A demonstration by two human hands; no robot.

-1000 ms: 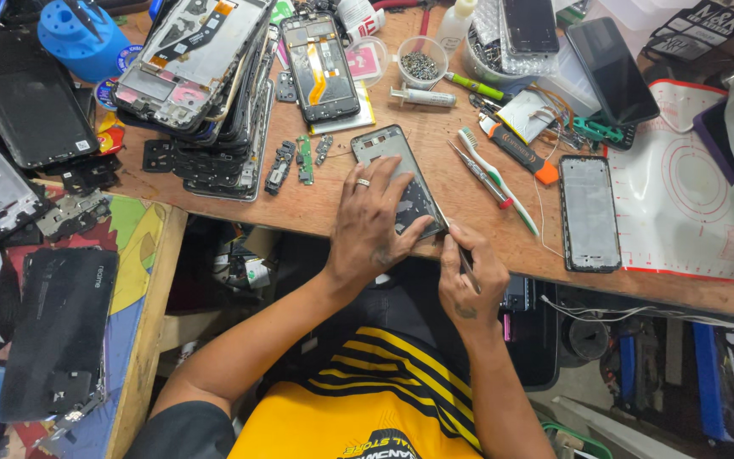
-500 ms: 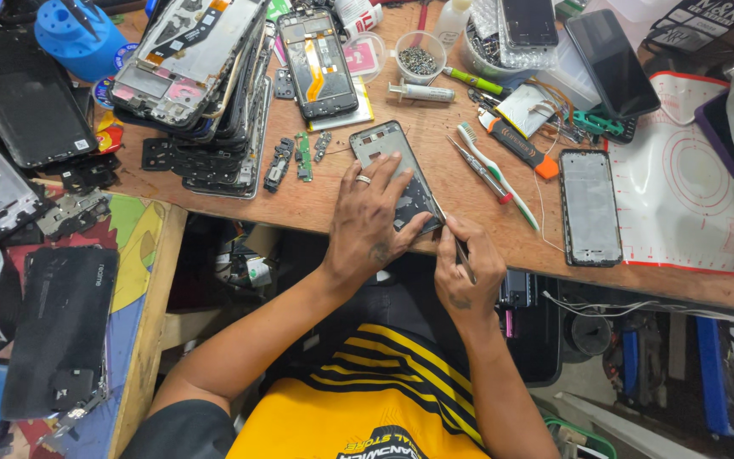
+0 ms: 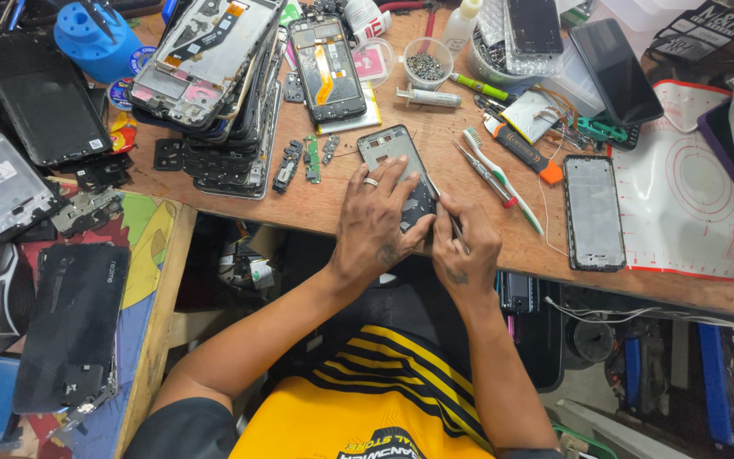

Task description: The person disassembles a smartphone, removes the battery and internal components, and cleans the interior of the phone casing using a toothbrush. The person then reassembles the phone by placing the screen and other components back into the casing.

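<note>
Head: L hand (image 3: 377,223) pins phone frame (image 3: 392,157); R hand (image 3: 466,249) grips tool (image 3: 454,223).

Wooden workbench (image 3: 503,255), brown top, worn front edge; lower side table (image 3: 159,255) at left with a colourful painted surface; white and red work mat (image 3: 681,212) at right; cables and dim clutter beneath; even light

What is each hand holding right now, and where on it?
The left hand presses flat on the lower half of the opened phone. The right hand pinches a thin tool near its tip, at the phone's right edge.
</note>
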